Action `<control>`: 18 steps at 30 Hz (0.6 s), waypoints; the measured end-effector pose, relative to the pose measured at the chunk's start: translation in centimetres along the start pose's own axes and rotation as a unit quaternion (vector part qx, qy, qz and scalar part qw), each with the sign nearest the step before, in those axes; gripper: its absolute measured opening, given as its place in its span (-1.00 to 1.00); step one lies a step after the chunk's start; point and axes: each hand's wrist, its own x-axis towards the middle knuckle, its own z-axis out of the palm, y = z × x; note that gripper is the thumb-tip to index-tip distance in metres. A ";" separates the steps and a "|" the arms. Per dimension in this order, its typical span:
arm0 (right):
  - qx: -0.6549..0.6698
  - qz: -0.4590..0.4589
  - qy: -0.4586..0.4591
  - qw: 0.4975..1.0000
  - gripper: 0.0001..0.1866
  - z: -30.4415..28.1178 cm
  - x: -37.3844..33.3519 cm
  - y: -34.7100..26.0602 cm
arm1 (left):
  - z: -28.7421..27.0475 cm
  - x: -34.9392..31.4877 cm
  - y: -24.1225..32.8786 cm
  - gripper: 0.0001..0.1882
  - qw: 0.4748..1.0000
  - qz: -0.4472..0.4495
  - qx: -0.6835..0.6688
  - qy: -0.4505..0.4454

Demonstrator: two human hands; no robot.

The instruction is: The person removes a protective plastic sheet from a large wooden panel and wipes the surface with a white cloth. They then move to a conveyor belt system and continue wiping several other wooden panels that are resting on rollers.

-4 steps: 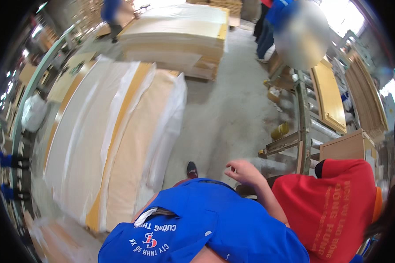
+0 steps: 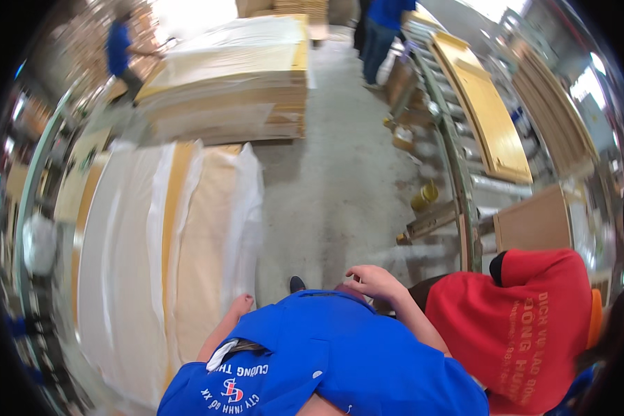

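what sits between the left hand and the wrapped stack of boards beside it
Nothing visible does. The left hand hangs empty right at the near edge of the wrapped stack of boards, with no object in the gap. The right hand is over bare floor, further from the stack.

Matt plastic-wrapped wooden boards (image 2: 152,256)

Woodworking factory: stacked wooden panels (image 2: 229,90)

Grey concrete floor (image 2: 340,187), bearing a low stack of pale wooden panels under white wrap (image 2: 166,256), a taller wrapped panel stack (image 2: 232,83) beyond, a small yellow can (image 2: 425,196) right.
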 end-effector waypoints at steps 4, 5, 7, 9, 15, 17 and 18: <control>0.094 0.049 0.023 0.994 -0.64 -2.6 4.4 1.7 | -9.9 10.1 7.7 -0.64 0.994 0.080 0.069 0.039; 0.091 0.047 0.034 0.994 -0.64 -3.3 5.7 2.3 | -12.2 12.5 9.2 -0.64 0.991 0.085 0.083 0.063; 0.110 0.058 0.053 0.991 -0.64 -5.1 8.7 3.7 | -15.5 17.4 12.2 -0.65 0.979 0.124 0.098 0.130; 0.139 0.101 0.065 0.983 -0.64 -7.0 11.2 5.2 | -17.1 21.6 16.1 -0.64 0.980 0.128 0.086 0.127; -0.032 0.023 -0.010 0.999 -0.63 -20.5 24.0 6.5 | -16.3 24.2 23.5 -0.65 0.973 0.169 -0.108 0.114; -0.134 -0.007 -0.058 0.989 -0.64 -25.1 29.4 4.7 | -16.4 23.2 24.1 -0.65 0.972 0.177 -0.130 0.087; -0.172 -0.046 -0.094 0.980 -0.65 -25.5 32.6 4.0 | -14.6 22.0 21.3 -0.66 0.967 0.136 -0.143 0.162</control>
